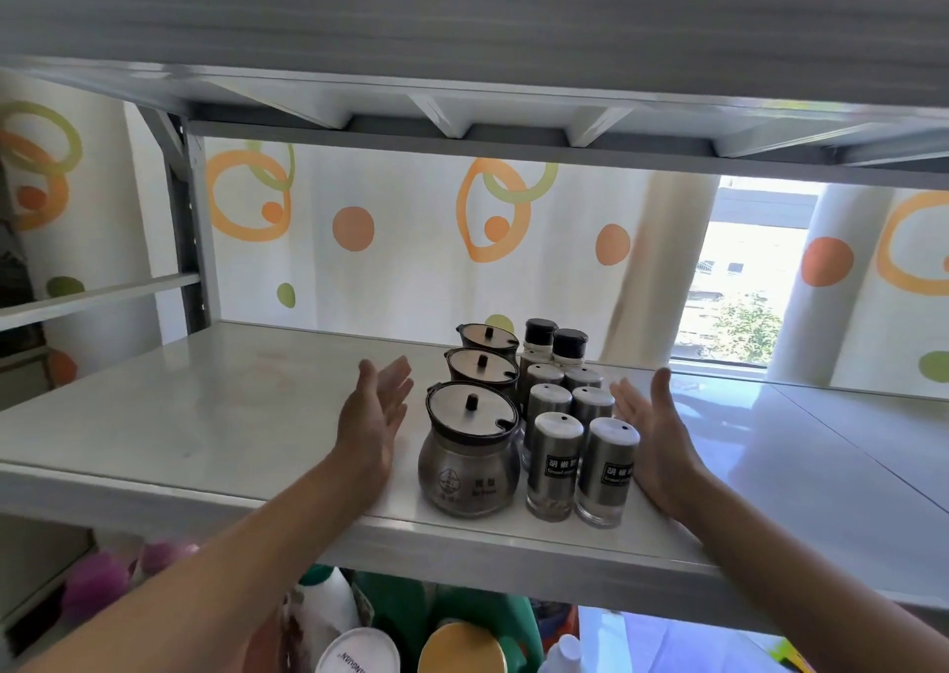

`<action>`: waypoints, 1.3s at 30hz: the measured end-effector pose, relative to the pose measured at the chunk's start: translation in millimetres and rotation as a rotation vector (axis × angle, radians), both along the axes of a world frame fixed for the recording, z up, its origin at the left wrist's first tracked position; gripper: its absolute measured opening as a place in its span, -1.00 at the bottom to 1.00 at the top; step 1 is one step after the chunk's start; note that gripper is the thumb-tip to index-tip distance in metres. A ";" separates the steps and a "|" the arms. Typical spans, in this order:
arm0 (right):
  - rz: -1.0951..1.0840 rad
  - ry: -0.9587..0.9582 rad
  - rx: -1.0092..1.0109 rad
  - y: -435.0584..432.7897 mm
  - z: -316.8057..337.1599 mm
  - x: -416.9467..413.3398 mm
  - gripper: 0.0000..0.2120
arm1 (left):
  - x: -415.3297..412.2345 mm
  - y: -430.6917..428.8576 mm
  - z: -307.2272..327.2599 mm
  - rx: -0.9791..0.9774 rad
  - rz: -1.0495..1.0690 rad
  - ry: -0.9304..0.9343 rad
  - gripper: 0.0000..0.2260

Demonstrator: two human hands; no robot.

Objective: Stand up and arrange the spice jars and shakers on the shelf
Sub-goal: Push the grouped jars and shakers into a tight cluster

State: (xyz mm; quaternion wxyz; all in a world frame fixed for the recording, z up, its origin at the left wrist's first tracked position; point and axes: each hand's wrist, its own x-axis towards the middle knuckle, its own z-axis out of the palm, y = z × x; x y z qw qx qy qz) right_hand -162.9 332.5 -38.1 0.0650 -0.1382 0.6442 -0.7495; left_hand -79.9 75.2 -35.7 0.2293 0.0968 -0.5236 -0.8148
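As the group stands now: every piece is upright, packed in a tight block toward the near edge of the shelf (205,415), right of its middle.
Round jars (470,451): three, lidded, in one file running near to far on the block's left side. They sit close together, so the file reads as a straight line.
Steel shakers (554,462): six, in two files of three just right of the jars. Labels on the near pair face outward, presumably for reading.
Black-capped bottles (540,336): two, side by side at the far end of the shaker files. They look the tallest pieces, so at the back they hide nothing.
Left hand (372,426): fingers straight and together, palm turned toward the jars, holding nothing. A clear gap separates it from the near jar.
Right hand (660,436): likewise flat and empty, palm facing the shakers, just beside the near right shaker. Whether it touches cannot be told.
Purpose of hand pose: judged a two-sided bracket, placed to square the block from both flanks.
Task standing: appears at or near completion; nothing lies on its side.
Risk: a push from the right would likely topple the narrow shakers sooner than the squat jars.
Upper shelf (462,20): overhead, limiting lift height.
Curtain (411,236): ringed pattern, hanging behind the shelf.
Window (739,282): far right, past the curtain's edge.
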 end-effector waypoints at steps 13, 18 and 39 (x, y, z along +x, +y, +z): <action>0.177 -0.057 -0.172 -20.6 7.4 37.9 -0.21 | 25.3 51.4 0.0 -0.047 -0.031 -0.081 -0.45; 0.204 -0.036 -0.235 -25.8 7.6 37.7 -0.23 | 28.6 57.8 5.3 -0.078 -0.022 -0.085 -0.46; 0.725 -0.006 0.051 54.1 2.1 75.6 -0.16 | 67.4 19.0 5.3 -0.541 -1.134 0.122 -0.42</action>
